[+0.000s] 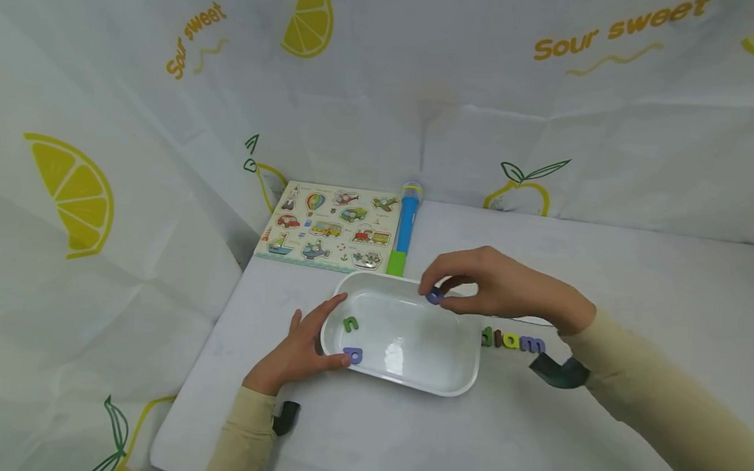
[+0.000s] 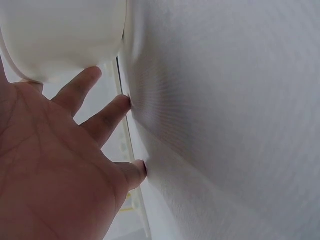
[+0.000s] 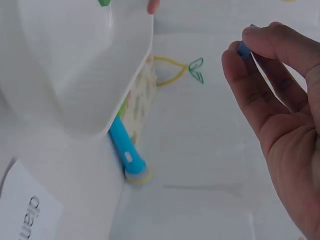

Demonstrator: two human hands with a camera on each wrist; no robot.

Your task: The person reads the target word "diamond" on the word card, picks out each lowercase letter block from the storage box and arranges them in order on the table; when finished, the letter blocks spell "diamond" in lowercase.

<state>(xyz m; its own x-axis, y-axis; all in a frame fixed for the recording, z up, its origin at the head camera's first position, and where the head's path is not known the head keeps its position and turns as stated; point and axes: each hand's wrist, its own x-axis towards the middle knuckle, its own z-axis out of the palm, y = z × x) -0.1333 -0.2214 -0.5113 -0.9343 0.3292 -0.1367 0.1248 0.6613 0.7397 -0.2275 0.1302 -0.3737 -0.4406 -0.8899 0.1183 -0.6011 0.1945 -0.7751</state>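
Observation:
Above the far right part of a white tray [image 1: 403,382], my right hand [image 1: 494,284] pinches a small purple-blue letter [image 1: 434,296] shaped like an o. Thumb and fingertips hold that letter [image 3: 243,50] in the right wrist view. My left hand [image 1: 298,354] grips the tray's left end, its thumb over the near rim and the index finger at the far left rim. Its other fingers [image 2: 107,120] spread below the tray [image 2: 65,40] in the left wrist view. Inside the tray lie a green n [image 1: 350,324] and a purple letter [image 1: 353,355], the latter near the left thumb.
Right of the tray, several coloured letters [image 1: 511,341] form a row reading "diam". A printed card [image 3: 30,210] is partly in view, mostly hidden by the right arm in the head view. Behind the tray are a picture puzzle board [image 1: 327,227] and a blue-green toy microphone [image 1: 407,223].

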